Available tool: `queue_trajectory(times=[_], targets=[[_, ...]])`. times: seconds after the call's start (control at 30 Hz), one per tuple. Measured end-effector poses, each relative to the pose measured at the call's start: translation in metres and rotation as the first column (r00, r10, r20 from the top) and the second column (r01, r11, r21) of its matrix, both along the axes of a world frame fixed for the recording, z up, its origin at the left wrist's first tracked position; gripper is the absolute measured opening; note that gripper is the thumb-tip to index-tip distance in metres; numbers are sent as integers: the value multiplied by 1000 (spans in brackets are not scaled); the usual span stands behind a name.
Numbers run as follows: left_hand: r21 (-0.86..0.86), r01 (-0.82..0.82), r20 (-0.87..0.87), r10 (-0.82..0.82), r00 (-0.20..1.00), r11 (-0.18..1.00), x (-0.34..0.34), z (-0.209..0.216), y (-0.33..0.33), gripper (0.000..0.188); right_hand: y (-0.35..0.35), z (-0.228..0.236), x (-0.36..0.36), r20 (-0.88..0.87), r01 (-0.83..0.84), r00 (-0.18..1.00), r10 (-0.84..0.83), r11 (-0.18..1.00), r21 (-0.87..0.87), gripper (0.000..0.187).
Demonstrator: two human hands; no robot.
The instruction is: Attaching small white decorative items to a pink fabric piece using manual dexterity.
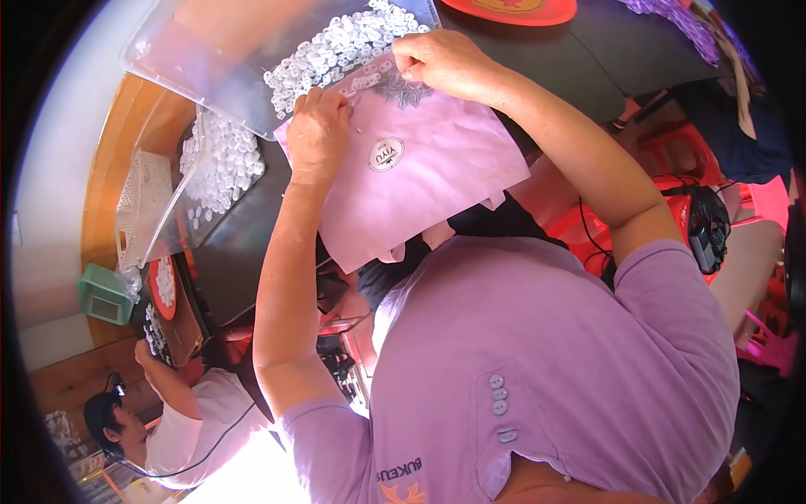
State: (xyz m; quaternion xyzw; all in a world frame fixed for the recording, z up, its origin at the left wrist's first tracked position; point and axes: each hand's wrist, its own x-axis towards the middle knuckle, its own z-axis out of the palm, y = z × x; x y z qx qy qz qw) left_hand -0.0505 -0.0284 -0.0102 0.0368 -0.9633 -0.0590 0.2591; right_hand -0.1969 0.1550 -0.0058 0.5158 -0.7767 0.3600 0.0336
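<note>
head view: both hands work at the far edge of a pink fabric piece [420, 168] spread on a dark table [243, 244]. the left hand [317, 134] has its fingers [336, 102] pinched nearly closed on the fabric's upper left edge, and whether a small white button sits between them cannot be told. the right hand [445, 60] curls its fingers closed over the fabric's top edge, just beside a short row of white buttons [365, 82] lying on the cloth. beyond the fabric, touching its top edge, a clear plastic tray [210, 59] holds a heap of loose white buttons [336, 46]. left of the fabric, a second clear tray of buttons [220, 164] rests near a white basket [138, 202]. judged from this, steady work calls for keeping the cloth flat and taut between both hands while buttons are placed one at a time. another person [180, 433] sits well below left of the fabric.
</note>
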Motion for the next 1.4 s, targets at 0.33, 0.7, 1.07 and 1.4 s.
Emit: queue_trajectory(times=[0.33,0.7,1.07,1.4], targets=[[297,62,-83,-39,996,953,51,14,7,11,1,0,3,-14,14,1000,-14,1000,-14,7],[178,-212,64,203,977,961,69,5,32,11,3,2,3,5,-1,1000,1,1000,-24,7],[540,-130,-14,164,986,831,73,3,26,10,-2,30,24,72,-26,997,34,993,-111,7],[955,296,-297,210,931,38,56,28,37,17,-53,45,63,296,-164,917,266,931,-327,9]])
